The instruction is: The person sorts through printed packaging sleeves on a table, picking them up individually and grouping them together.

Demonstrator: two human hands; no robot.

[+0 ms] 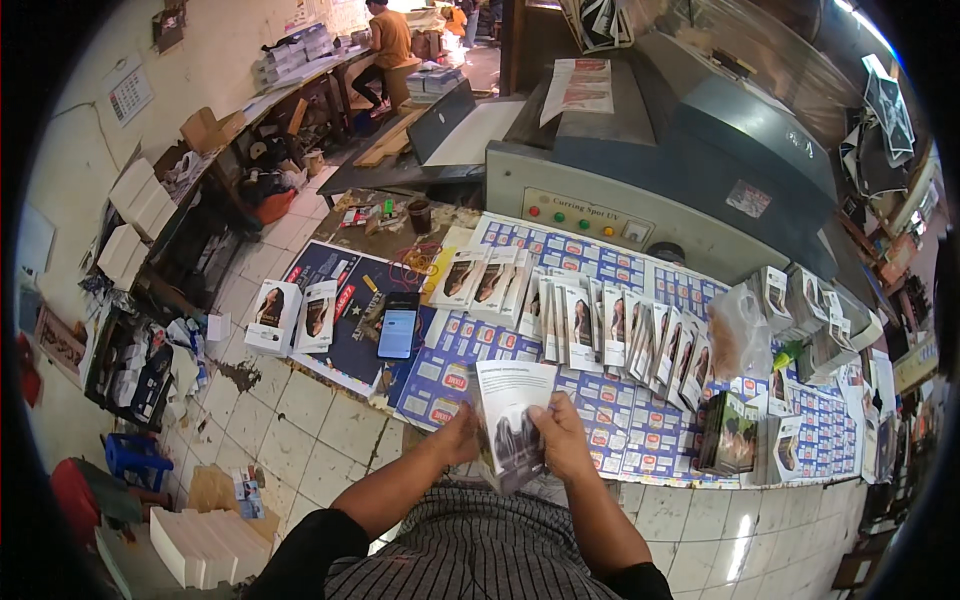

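In front of my body I hold a white booklet (512, 400) with lines of print at the top and a dark picture below. My left hand (457, 436) is closed at its left edge, its fingers partly hidden behind. With the thumb over the front, my right hand (563, 437) grips the right edge. Whether it is one booklet or several together, I cannot tell. Beyond it on the table, a long overlapping row of similar booklets (582, 322) runs to the right. More booklets (470, 277) lie fanned at the row's left end.
Printed sheets (465, 357) cover the table. A phone (398, 328) and two booklet stacks (273, 312) are at left. A plastic bag (738, 330), dark-covered booklets (728, 435) and more stacks stand at right. A large machine (640, 150) is behind. Far off, a person (388, 45) sits at a bench.
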